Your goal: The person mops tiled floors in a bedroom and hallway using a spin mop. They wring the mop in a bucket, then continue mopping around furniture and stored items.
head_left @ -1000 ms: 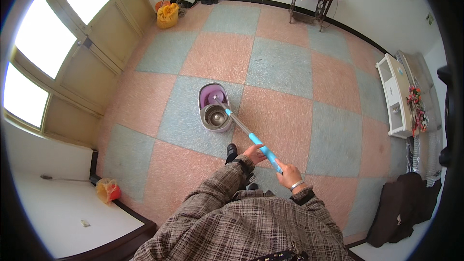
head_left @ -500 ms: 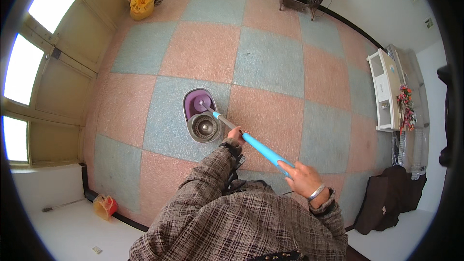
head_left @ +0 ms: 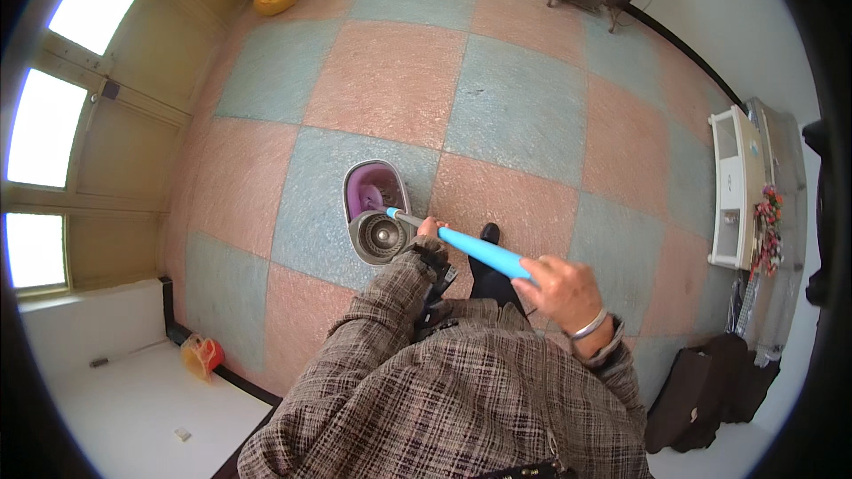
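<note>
We are holding a mop by its blue handle, a long stiff pole that we judge light but awkward at its far end, so it is best gripped in two places well apart along the shaft, as it is now; the smooth blue sleeve looks a little slippery, so a full wrap is safer than a fingertip hold. The pole is slanting down into the mop bucket, a grey and purple tub with a round spinner basket, standing on the checked floor just ahead of our dark shoe. Our right hand is curling closed around the upper end of the handle, farthest from the bucket, wrist bent and bangle showing. Our left hand is sitting low on the shaft right beside the bucket's rim, mostly hidden by the plaid sleeve; it appears closed on the pole, though we cannot see its fingers clearly
</note>
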The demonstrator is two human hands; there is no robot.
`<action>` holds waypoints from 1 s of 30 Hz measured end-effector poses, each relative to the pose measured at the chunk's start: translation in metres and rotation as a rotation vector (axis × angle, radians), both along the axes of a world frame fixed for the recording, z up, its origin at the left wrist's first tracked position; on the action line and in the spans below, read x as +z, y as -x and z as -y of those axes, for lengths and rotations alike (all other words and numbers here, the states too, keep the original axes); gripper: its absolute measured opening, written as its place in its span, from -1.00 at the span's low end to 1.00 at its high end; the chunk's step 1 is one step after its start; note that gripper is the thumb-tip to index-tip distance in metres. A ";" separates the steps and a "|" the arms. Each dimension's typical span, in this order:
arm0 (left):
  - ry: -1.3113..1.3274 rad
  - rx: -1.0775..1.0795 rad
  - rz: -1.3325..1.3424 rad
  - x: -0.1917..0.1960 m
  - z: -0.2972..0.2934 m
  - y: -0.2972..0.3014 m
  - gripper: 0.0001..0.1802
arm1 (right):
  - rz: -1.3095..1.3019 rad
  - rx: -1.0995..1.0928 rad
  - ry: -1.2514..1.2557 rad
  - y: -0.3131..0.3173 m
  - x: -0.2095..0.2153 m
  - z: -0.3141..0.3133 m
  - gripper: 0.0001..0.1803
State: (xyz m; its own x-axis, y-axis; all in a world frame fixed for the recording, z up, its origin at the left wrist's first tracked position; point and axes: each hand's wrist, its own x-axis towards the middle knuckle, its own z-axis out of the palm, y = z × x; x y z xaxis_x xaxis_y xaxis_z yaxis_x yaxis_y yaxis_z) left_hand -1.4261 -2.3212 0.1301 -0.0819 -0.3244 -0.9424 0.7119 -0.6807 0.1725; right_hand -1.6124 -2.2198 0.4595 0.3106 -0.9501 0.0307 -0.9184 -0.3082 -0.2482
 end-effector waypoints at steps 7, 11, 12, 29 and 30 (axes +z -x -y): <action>-0.087 0.368 -0.322 0.044 0.039 0.118 -0.74 | 0.294 0.165 0.135 0.149 0.057 0.085 -0.70; 0.122 0.031 -0.121 -0.013 0.071 0.082 -0.64 | 0.306 0.364 0.050 0.142 0.003 0.145 -0.70; 0.128 0.078 -0.300 -0.028 0.079 0.064 -0.64 | 0.299 0.377 0.086 0.132 -0.009 0.154 -0.70; -0.055 0.579 -0.111 -0.094 0.228 0.103 -0.82 | 0.563 0.439 -0.164 0.176 -0.033 0.375 -0.74; -0.062 0.787 -0.264 -0.081 0.257 0.120 -0.82 | 0.565 0.422 -0.193 0.189 -0.020 0.406 -0.75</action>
